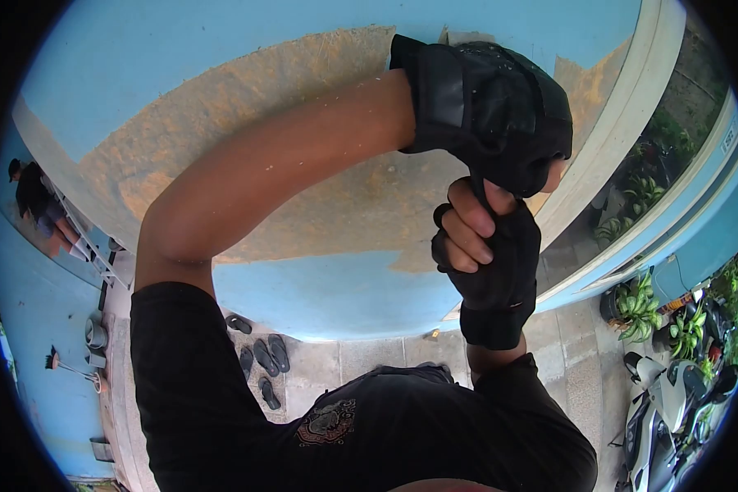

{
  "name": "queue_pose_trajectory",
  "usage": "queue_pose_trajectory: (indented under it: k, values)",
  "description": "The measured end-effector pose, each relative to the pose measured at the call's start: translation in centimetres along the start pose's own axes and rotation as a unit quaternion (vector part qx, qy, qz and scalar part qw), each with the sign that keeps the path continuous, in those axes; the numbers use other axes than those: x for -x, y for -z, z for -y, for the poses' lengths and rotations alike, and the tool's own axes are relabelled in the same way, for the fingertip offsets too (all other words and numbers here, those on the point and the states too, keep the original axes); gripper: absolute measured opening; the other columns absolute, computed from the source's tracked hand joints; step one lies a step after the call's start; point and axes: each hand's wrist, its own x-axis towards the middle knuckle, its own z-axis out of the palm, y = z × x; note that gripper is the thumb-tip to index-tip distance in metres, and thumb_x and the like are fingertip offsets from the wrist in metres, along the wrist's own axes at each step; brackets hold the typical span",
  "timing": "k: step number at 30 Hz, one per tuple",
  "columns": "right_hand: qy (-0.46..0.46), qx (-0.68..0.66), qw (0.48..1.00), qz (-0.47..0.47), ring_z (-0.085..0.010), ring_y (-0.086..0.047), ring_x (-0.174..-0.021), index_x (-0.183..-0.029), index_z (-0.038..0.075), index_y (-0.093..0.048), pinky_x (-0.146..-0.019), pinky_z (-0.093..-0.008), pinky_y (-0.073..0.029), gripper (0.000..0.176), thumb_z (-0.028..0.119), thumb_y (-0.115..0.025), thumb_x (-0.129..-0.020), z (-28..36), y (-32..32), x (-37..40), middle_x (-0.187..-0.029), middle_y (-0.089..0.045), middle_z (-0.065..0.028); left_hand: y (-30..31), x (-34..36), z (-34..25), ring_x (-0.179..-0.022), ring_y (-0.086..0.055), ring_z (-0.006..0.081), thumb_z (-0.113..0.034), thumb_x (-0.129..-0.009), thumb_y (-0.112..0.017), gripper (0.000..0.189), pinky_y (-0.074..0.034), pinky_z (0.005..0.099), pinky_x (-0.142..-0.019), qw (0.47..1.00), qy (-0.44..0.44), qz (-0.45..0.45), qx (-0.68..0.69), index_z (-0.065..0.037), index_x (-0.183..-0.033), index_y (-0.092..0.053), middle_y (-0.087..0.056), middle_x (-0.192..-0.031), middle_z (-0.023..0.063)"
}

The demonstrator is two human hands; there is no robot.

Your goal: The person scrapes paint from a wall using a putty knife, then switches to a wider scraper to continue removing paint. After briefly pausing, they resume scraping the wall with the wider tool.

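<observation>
My left hand (500,107), in a black fingerless glove dusted with pale flecks, is raised close in front of the wall (320,205). Its fingers curl down and away from me, bare tips showing at the lower edge. Directly below, my right hand (488,238) wears a matching glove, its fingers bent into a fist. The two hands meet, the left fingertips at the top of the right fist. I cannot tell what is between them. A greyish edge (467,37) pokes out above the left glove. Behind my arm, a broad tan bare patch breaks the wall's blue paint.
A pale frame with a window (656,156) runs along the right. Sandals (264,357) lie on the tiled floor below. Motorbikes (664,402) and potted plants (635,307) stand at lower right. Far left, a person (37,197) is by a ladder (82,238).
</observation>
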Motion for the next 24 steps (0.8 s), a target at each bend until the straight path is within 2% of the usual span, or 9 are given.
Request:
queue_pose_trajectory:
  k: [3,5,9,11,12,15,17,21,24]
  values:
    - [-0.008,-0.001,1.000,-0.012,-0.0086,-0.038,-0.046,-0.089,0.010,-0.043,-0.040,-0.0232,-0.034,0.020,0.021,-0.040,-0.106,-0.9,0.1,0.9,-0.067,-0.043,-0.0012,-0.9,0.5,-0.2,-0.076,-0.066,0.0194,-0.029,-0.082,-0.064,0.022,-0.052,0.0310,-0.072,0.997,-0.009,-0.022,-0.077,-0.016,-0.097,-0.073,-0.071,-0.085,0.0072]
    - [-0.009,-0.012,1.000,-0.014,-0.0085,-0.038,-0.046,-0.088,0.010,-0.042,-0.040,-0.0233,-0.033,0.022,0.022,-0.040,-0.106,-0.4,-0.1,0.4,-0.066,-0.043,-0.0011,-1.0,0.2,0.0,-0.055,-0.059,0.0250,-0.021,-0.072,-0.063,0.013,-0.047,0.0361,-0.055,0.994,-0.045,-0.101,-0.008,-0.013,-0.061,-0.063,-0.058,-0.058,0.0081]
    - [0.002,0.025,1.000,0.000,-0.0084,-0.038,-0.046,-0.084,0.009,-0.042,-0.040,-0.0237,-0.033,0.025,0.022,-0.040,-0.106,-0.4,0.2,0.0,-0.066,-0.043,-0.0008,0.0,-0.1,-0.3,-0.054,-0.058,0.0248,-0.021,-0.072,-0.063,0.014,-0.047,0.0356,-0.055,0.999,0.022,-0.020,0.015,-0.013,-0.061,-0.062,-0.057,-0.058,0.0079]
    - [0.004,0.023,1.000,-0.014,-0.0082,-0.038,-0.046,-0.084,0.008,-0.042,-0.040,-0.0235,-0.033,0.026,0.022,-0.040,-0.106,-0.6,-0.1,0.5,-0.067,-0.044,-0.0008,0.0,0.3,-0.9,-0.075,-0.064,0.0170,-0.031,-0.083,-0.067,0.021,-0.052,0.0293,-0.074,0.995,0.059,0.038,-0.072,-0.016,-0.095,-0.074,-0.072,-0.087,0.0042]
    - [0.001,0.015,1.000,-0.021,-0.0082,-0.038,-0.046,-0.084,0.009,-0.042,-0.040,-0.0234,-0.033,0.026,0.023,-0.040,-0.106,-0.4,-0.2,0.3,-0.067,-0.044,-0.0009,0.0,0.3,0.0,-0.075,-0.064,0.0170,-0.031,-0.083,-0.067,0.021,-0.052,0.0293,-0.074,0.995,0.058,0.038,-0.076,-0.016,-0.095,-0.074,-0.072,-0.087,0.0042]
    - [0.006,0.014,1.000,-0.022,-0.0082,-0.038,-0.045,-0.085,0.009,-0.042,-0.040,-0.0232,-0.033,0.026,0.023,-0.039,-0.106,-0.3,0.0,0.0,-0.067,-0.044,-0.0010,-0.6,0.0,1.2,-0.074,-0.063,0.0171,-0.033,-0.082,-0.067,0.022,-0.051,0.0294,-0.073,0.992,0.013,-0.012,0.127,-0.016,-0.094,-0.074,-0.071,-0.086,0.0047]
    - [0.011,0.021,1.000,-0.005,-0.0082,-0.037,-0.045,-0.085,0.010,-0.043,-0.040,-0.0232,-0.033,0.025,0.023,-0.039,-0.106,-0.5,0.2,-0.2,-0.067,-0.044,-0.0010,-0.4,0.3,0.3,-0.075,-0.064,0.0169,-0.033,-0.082,-0.067,0.022,-0.051,0.0295,-0.073,0.998,-0.005,-0.020,-0.062,-0.016,-0.094,-0.074,-0.072,-0.086,0.0043]
    - [0.003,0.021,1.000,0.010,-0.0080,-0.038,-0.045,-0.091,0.010,-0.045,-0.041,-0.0230,-0.033,0.021,0.023,-0.038,-0.106,-0.4,0.3,-0.1,-0.067,-0.044,-0.0010,-0.1,0.4,0.0,-0.076,-0.065,0.0164,-0.030,-0.081,-0.067,0.021,-0.052,0.0297,-0.074,0.996,0.006,-0.042,-0.072,-0.016,-0.095,-0.075,-0.072,-0.086,0.0034]
    - [0.009,0.009,1.000,0.019,-0.0086,-0.038,-0.045,-0.093,0.010,-0.045,-0.041,-0.0234,-0.034,0.019,0.022,-0.039,-0.106,-0.5,0.3,-0.3,-0.067,-0.044,-0.0011,0.2,0.1,-0.1,-0.078,-0.067,0.0166,-0.029,-0.080,-0.067,0.021,-0.052,0.0302,-0.074,0.996,0.043,0.004,-0.082,-0.017,-0.094,-0.075,-0.072,-0.086,0.0031]
